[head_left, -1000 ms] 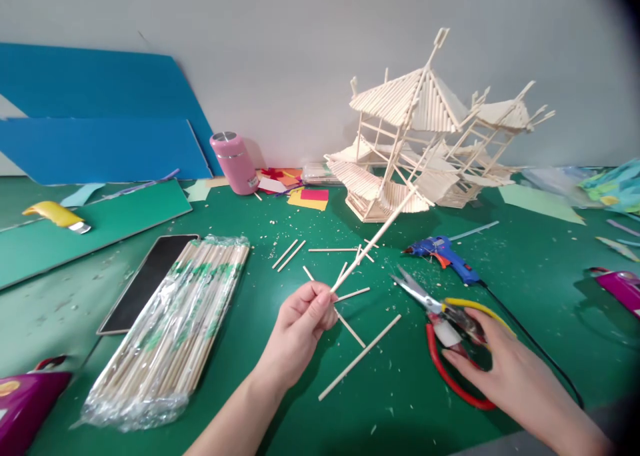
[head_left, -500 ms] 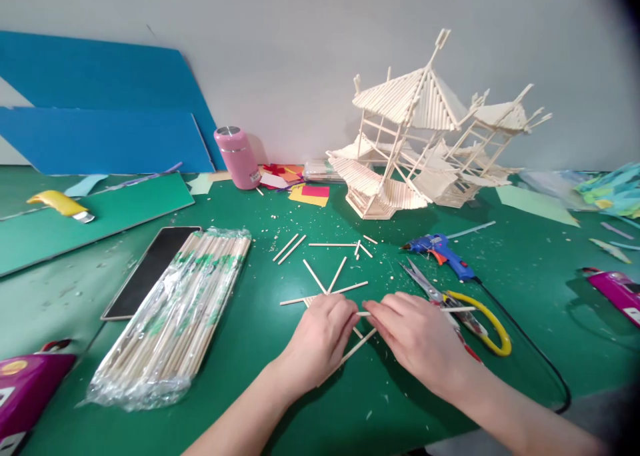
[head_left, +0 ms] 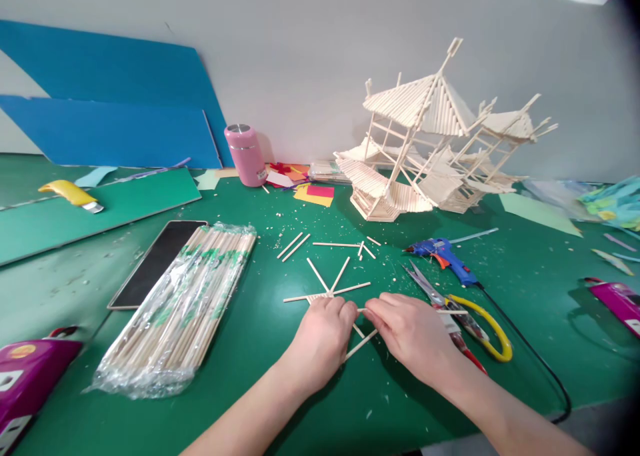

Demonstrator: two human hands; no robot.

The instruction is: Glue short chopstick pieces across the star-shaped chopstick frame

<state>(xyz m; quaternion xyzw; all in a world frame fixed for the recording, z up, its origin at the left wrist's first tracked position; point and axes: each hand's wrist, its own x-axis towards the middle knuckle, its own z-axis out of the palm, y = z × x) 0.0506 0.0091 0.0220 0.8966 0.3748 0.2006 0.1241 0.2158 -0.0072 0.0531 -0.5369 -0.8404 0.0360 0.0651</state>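
My left hand (head_left: 323, 339) is closed near the middle of the green table, over the lower part of a star-like frame of thin wooden sticks (head_left: 327, 295). Close on its right, my right hand (head_left: 413, 333) is closed round a wooden stick (head_left: 453, 313), whose end sticks out to the right over the scissors. The stick's other end shows between the two hands, where my left fingertips meet it. More sticks of the frame come out below my hands. My fingers hide the centre of the work.
Scissors (head_left: 493, 349) and a blue glue gun (head_left: 450, 261) lie to the right, with loose sticks (head_left: 336, 245) beyond the hands. A stick model (head_left: 425, 109) and pink flask (head_left: 246, 156) stand behind. Bagged sticks (head_left: 180, 309) overlap a phone (head_left: 150, 269) at the left.
The camera view has shifted slightly. The stick's right end now reaches a little less far right, and both hands stay closed, almost in the same place.
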